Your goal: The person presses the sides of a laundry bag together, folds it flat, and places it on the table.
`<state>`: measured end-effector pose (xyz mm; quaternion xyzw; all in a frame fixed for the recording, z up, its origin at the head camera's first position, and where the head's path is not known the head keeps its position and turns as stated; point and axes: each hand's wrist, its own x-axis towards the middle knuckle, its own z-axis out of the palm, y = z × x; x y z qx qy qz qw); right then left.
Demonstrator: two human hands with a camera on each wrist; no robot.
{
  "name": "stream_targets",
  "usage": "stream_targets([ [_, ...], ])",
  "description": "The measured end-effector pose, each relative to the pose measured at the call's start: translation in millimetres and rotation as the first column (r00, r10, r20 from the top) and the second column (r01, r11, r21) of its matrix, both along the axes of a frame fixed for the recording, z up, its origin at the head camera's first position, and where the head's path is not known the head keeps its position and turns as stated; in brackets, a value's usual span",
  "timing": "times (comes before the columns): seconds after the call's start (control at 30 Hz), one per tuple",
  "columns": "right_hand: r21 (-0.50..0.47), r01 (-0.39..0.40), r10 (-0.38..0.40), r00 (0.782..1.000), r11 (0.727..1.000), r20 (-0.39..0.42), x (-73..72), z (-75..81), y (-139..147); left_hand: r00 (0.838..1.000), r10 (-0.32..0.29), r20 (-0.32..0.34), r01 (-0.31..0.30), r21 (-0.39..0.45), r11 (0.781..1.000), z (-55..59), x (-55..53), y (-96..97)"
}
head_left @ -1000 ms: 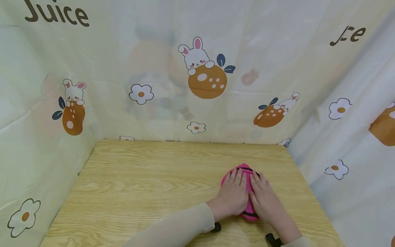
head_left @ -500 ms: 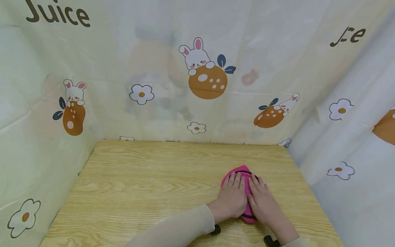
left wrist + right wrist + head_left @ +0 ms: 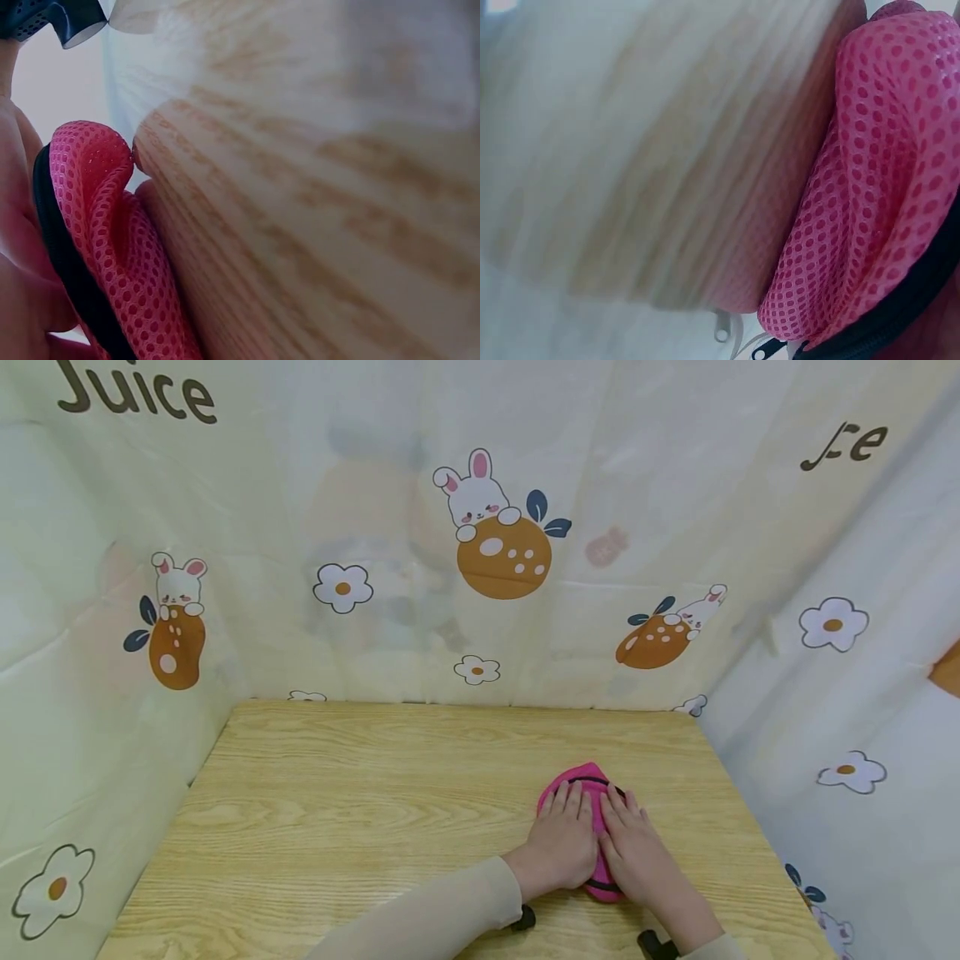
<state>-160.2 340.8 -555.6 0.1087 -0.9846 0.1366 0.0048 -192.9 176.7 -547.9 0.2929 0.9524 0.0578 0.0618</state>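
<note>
A pink mesh pouch [image 3: 597, 808] with black zipper trim lies on the table toward the right. My left hand [image 3: 562, 839] rests on its left half, fingers straight and pointing away from me. On its right half lies my right hand [image 3: 637, 850], also with extended fingers, the thumb beside the left hand. Much of the pouch's top is hidden under both hands. The left wrist view shows the puffed mesh edge [image 3: 131, 262] with a black zipper band [image 3: 64, 247] above the wood. In the right wrist view, a metal zipper pull [image 3: 721, 328] appears below the mesh side [image 3: 870, 165].
The wood-grain table [image 3: 337, 802] extends to the left and behind the pouch. A printed curtain [image 3: 390, 510] with rabbits, fruit and flowers encloses it at the back and both sides. Black wrist-mounted pieces show below the left wrist [image 3: 523, 918] and the right wrist [image 3: 656, 946].
Both hands have shifted slightly toward me, and the pouch's far end sits a little nearer. The hands stay flat on it. The right curtain's print has moved.
</note>
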Motion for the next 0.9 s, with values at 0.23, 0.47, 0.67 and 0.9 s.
stream_targets([
  [0.23,-0.015,-0.001,0.001,1.000,1.000,0.013,0.7,-0.7,-1.8,1.000,0.001,0.002,-0.001,-0.001,1.000,-6.3,-2.4,1.2],
  [0.47,-0.036,0.007,-0.006,0.999,0.999,0.041,0.5,-1.5,-2.1,1.000,-0.005,0.016,0.005,-0.016,1.000,-7.2,-3.1,1.9],
  [0.67,-0.082,0.013,-0.007,0.997,0.997,0.071,-0.6,-2.2,-1.6,0.999,-0.002,0.043,0.004,-0.038,0.999,-7.1,-3.2,3.3],
  [0.9,-0.090,0.008,-0.002,0.997,0.996,0.071,0.5,-2.1,-3.0,0.998,0.003,0.069,0.001,-0.059,0.998,-8.7,-2.5,5.6],
])
